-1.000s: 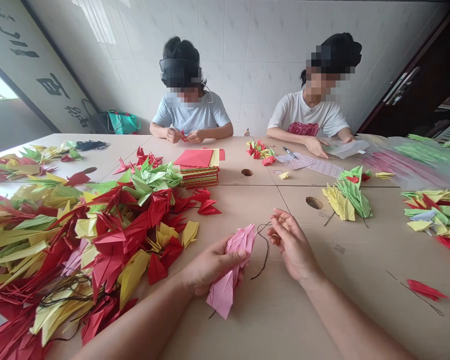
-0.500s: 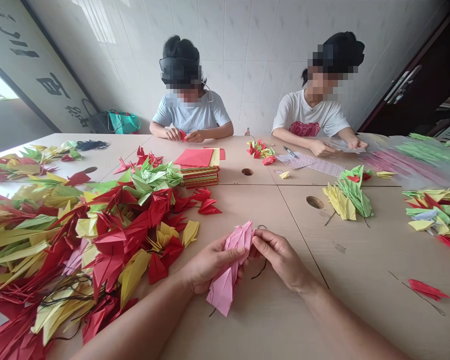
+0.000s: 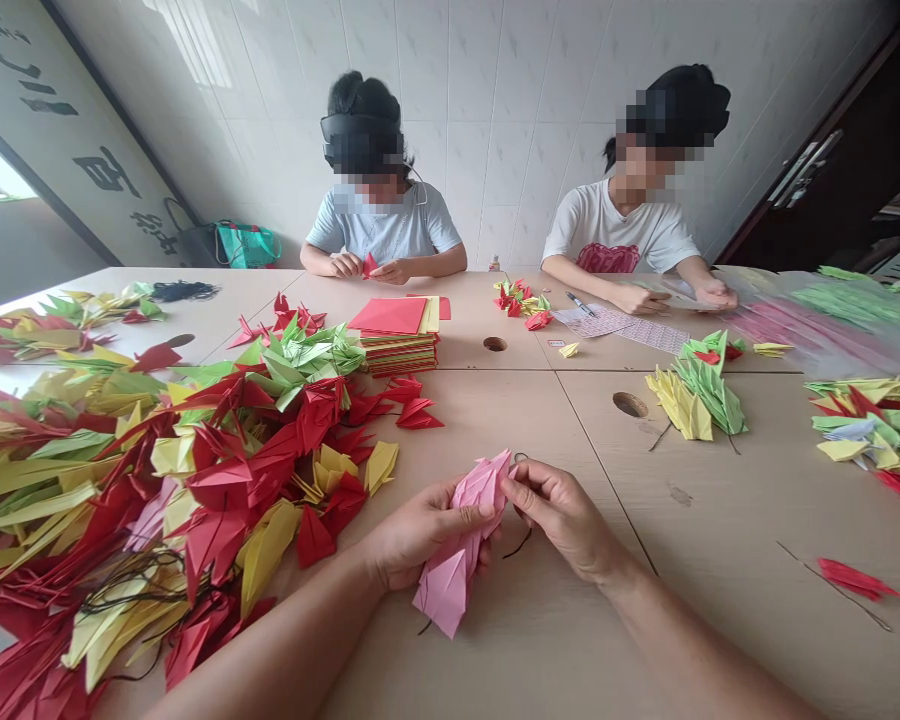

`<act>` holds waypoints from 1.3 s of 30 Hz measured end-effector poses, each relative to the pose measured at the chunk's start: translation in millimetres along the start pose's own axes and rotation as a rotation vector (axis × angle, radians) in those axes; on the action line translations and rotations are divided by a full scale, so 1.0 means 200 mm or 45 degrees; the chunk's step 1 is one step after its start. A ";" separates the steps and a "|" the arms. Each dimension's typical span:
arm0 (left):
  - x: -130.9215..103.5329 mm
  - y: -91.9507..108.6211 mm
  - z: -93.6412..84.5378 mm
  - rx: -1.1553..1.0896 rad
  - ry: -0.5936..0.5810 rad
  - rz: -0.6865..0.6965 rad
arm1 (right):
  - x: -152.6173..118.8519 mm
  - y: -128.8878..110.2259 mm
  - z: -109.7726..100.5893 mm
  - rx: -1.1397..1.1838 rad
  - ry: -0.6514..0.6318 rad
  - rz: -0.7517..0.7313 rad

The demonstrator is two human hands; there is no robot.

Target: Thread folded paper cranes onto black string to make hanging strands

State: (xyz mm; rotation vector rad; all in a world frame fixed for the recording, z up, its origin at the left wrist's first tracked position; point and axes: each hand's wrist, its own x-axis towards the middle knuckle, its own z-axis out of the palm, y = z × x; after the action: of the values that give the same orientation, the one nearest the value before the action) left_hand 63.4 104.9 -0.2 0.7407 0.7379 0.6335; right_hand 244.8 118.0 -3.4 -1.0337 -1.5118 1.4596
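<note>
"Head view: nearest entry?"
"One bundle of folded pink paper point(image 3: 446, 585), which the left hand point(image 3: 424, 527) is gripping over the beige panelled tabletop point(image 3: 529, 640); the right hand point(image 3: 566, 515) is pressing thumb and forefinger together at its upper edge, pinched item hidden."
"Farther?"
"One square stack of red and yellow paper point(image 3: 397, 347) is standing beyond."

A layered bundle of creased, folded pink paper point(image 3: 445, 588) slants over the desk point(image 3: 547, 655), its upper end leaning right. Thin black cord point(image 3: 523, 541) curves beside it, partly hidden; a short dark end shows below.
</note>
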 end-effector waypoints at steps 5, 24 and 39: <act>0.00 0.00 -0.01 -0.018 -0.072 -0.007 | 0.00 -0.01 0.01 0.076 -0.028 -0.007; 0.02 0.00 -0.01 -0.147 0.038 -0.056 | -0.02 -0.09 0.04 0.272 -0.333 0.021; 0.01 0.00 -0.02 -0.084 -0.031 -0.179 | 0.00 0.01 -0.01 -0.263 0.020 -0.115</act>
State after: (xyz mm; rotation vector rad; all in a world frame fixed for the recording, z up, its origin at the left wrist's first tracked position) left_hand 61.4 107.7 -2.8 0.6288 0.7367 0.5181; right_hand 247.2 119.5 -4.4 -1.0798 -1.7028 1.2502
